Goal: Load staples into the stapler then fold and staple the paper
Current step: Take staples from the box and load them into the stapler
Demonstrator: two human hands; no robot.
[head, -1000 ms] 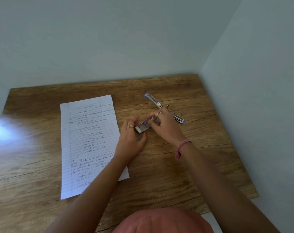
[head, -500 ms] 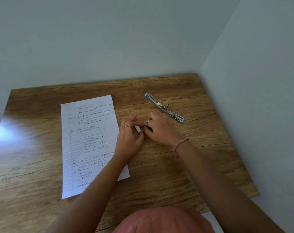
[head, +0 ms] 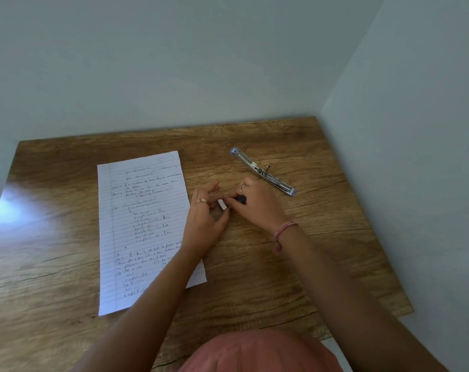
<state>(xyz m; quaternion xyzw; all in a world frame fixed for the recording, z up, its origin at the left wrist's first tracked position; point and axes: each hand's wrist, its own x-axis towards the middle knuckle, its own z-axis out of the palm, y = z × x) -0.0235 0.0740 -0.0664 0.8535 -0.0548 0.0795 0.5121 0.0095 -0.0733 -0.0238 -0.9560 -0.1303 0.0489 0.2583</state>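
The stapler (head: 262,171) lies swung fully open and flat on the wooden table (head: 322,237), a long strip of bright metal with a lilac plastic cap at each end and a small pin standing up near its middle. Whether its channel holds any staples cannot be told.

Just nearer the person than the stapler, both hands meet over a small staple box (head: 222,204), a pale little block with a dark part beside it. The right hand (head: 257,205), closest to the stapler, has its fingers curled onto the box's dark end and wears a ring and a pink band at the wrist. The left hand (head: 206,221) holds the pale end between thumb and bent fingers, with two fingers stretched out and rings on one of them. What lies inside the box is hidden by the fingers.

Farther from the stapler, beyond the left hand, the paper (head: 142,224) lies flat and unfolded, a lined white sheet covered in handwriting; the left forearm crosses its near corner. The table shows brown grain with a glossy glare beyond the paper.
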